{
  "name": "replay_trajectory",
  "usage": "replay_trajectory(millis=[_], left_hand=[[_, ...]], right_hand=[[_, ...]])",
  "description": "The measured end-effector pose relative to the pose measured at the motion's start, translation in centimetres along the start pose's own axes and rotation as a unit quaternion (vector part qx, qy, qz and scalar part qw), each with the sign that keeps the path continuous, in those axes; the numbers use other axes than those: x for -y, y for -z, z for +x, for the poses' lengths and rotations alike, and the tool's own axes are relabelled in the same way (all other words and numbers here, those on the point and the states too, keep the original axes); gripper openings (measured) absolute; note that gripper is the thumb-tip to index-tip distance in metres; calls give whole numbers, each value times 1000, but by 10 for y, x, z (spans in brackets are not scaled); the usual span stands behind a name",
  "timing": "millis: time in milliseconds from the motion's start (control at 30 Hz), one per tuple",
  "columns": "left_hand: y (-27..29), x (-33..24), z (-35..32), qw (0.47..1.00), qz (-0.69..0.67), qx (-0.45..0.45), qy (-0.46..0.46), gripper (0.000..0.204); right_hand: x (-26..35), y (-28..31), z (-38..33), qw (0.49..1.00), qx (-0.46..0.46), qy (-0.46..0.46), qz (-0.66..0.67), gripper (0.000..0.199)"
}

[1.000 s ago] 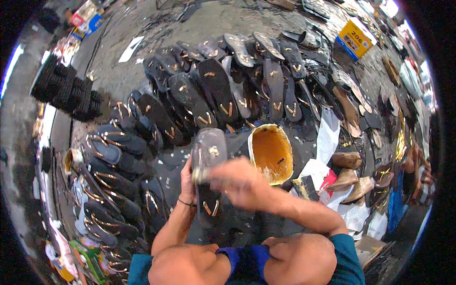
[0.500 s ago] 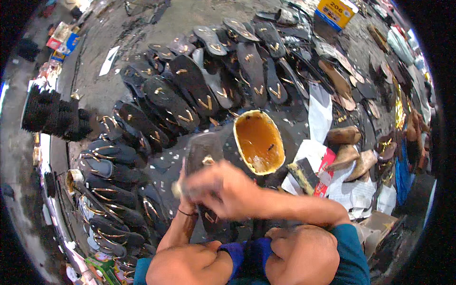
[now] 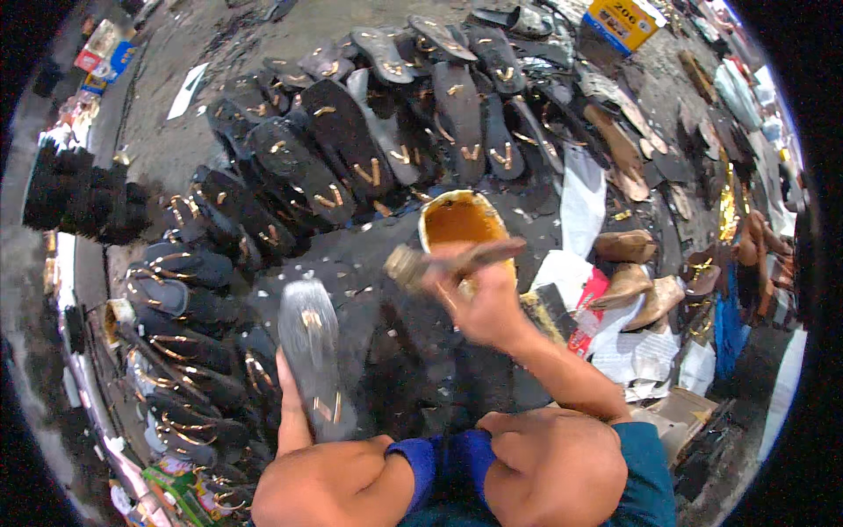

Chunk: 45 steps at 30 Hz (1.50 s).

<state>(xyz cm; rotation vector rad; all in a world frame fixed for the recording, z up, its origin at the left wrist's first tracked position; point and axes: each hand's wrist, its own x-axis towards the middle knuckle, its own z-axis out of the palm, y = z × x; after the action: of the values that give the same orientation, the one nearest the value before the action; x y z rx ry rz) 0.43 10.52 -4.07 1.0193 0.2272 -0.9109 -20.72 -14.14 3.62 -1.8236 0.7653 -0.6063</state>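
My left hand (image 3: 291, 400) is closed on the edge of a dark sandal sole (image 3: 306, 360), tilted up before my left knee. Its upturned face looks wet and shiny toward the far end, and short golden strap ends show on it. My right hand (image 3: 488, 307) grips a brush (image 3: 479, 256) with a brown handle; its stubby, caked end points left. Behind that hand, partly covered by it, stands a cut-open tub (image 3: 425, 230) with a pale rim, holding a thick amber liquid (image 3: 465, 218).
Several sandal soles with strap ends (image 3: 303, 171) lie in an arc beyond the tub, and strapped sandals (image 3: 184, 342) line my left. Wooden shoe lasts (image 3: 625, 286) and papers (image 3: 575, 211) lie to the right. A yellow box (image 3: 622, 25) stands far right; dark stacked pieces (image 3: 79, 193) stand far left.
My right hand has moved with the brush from over the sole rightward to the tub. The sole has come left and nearer to me, and more of its face shows.
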Motion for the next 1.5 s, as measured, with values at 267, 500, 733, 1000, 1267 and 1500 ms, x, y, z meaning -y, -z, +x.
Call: replay_trajectory(millis=[267,500,733,1000,1267,1500], left_hand=[[17,11,-54,994,30,-26,98,56],[-24,-1,-30,992,87,-3,92,54],[-125,16,20,953,-143,224,144,50],[-117,-12,31,918,-218,311,109,37],[-140,0,13,968,-194,149,55,42],[-151,-1,14,983,-26,122,135,37]], right_hand=[[-13,65,1,972,-83,-14,-221,32],[32,100,-10,977,185,-109,1,29],[45,-22,46,965,119,216,87,27],[40,-19,-2,908,237,323,123,58],[68,-16,-18,900,244,353,74,43],[61,-23,14,903,123,407,-57,28]])
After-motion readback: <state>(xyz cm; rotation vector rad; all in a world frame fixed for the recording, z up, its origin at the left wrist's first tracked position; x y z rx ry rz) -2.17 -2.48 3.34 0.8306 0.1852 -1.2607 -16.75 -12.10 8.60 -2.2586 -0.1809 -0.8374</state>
